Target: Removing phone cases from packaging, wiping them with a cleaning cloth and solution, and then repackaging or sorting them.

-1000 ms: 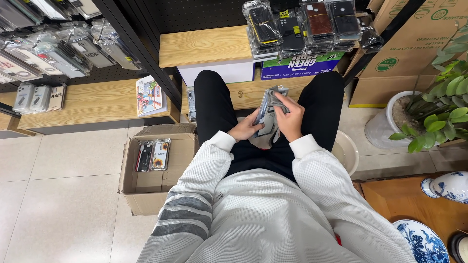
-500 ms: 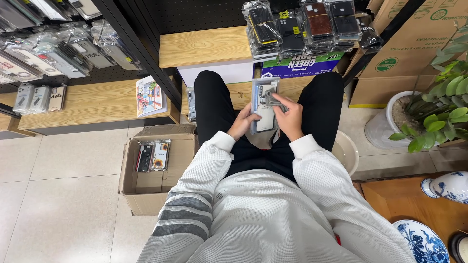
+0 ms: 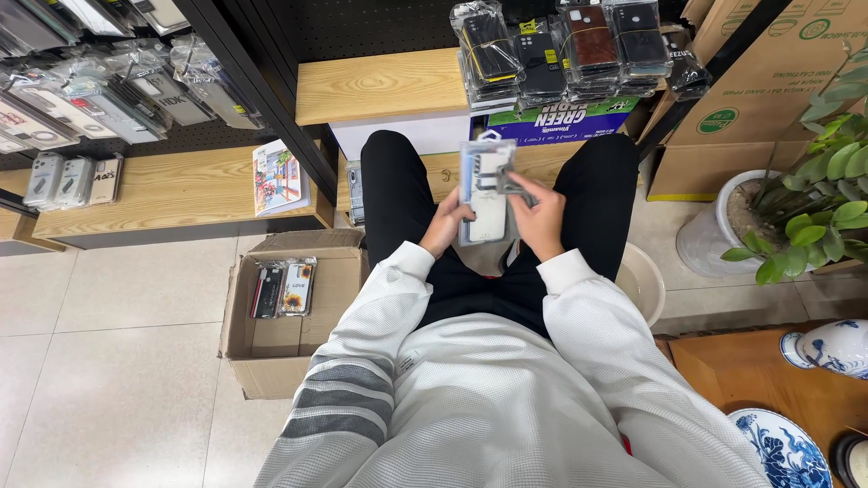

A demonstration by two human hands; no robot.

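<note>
Seen from the head camera, the only view we have, we look down on a seated person in a white ribbed top and black trousers, both hands raised over the lap. We note that the left hand (image 3: 445, 221) grips the lower left edge of a flat packaged phone case (image 3: 486, 192), white inside a clear sleeve, while the right hand (image 3: 539, 215) closes on its right edge, fingers curled over the front; the two-sided grip keeps the thin packet upright and face-on to the viewer, apparently so its front can be inspected. We place the packet between the knees, just in front of a wooden shelf (image 3: 384, 86) and below a banded stack of dark phone cases (image 3: 579, 50) resting on a blue and green carton (image 3: 579, 116). To the person's left an open cardboard box (image 3: 237, 316) sits on the tiled floor with two packaged cases (image 3: 284, 287) lying flat inside, within easy reach. A potted plant (image 3: 832, 199) and a pale bucket (image 3: 644, 282) stand to the right. Compared with the frame a second earlier, we see the packet turned from a tilted, edge-on pose to a flat, upright one, and the right hand has shifted from the top toward the side.
</note>
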